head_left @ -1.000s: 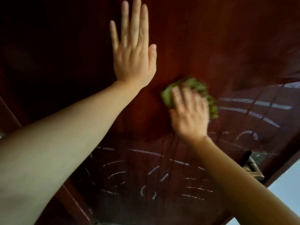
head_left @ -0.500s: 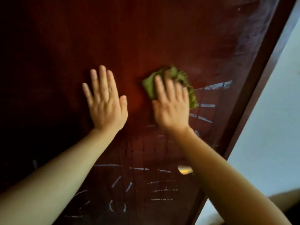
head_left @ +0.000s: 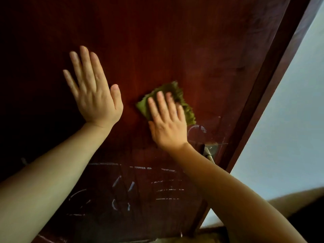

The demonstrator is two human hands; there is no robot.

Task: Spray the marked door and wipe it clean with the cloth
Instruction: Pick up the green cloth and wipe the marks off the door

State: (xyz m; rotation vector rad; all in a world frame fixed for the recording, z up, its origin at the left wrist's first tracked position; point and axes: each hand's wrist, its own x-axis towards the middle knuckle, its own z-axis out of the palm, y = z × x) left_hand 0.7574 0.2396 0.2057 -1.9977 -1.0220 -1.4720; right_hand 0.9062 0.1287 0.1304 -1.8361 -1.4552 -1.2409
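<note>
The dark reddish-brown wooden door (head_left: 157, 41) fills most of the view, and its face is smooth and slightly glossy. White chalk-like marks (head_left: 122, 186), made up of strokes, curves and short dashes, lie across the door below and to the left of its silver metal handle (head_left: 209, 151). One faint arc sits just above the handle. The crumpled green cloth (head_left: 189, 113) lies against the door up and to the left of the handle. The straight fingers (head_left: 163, 104) of the right hand (head_left: 168, 127) press it there, and its edges show beyond them.
</note>
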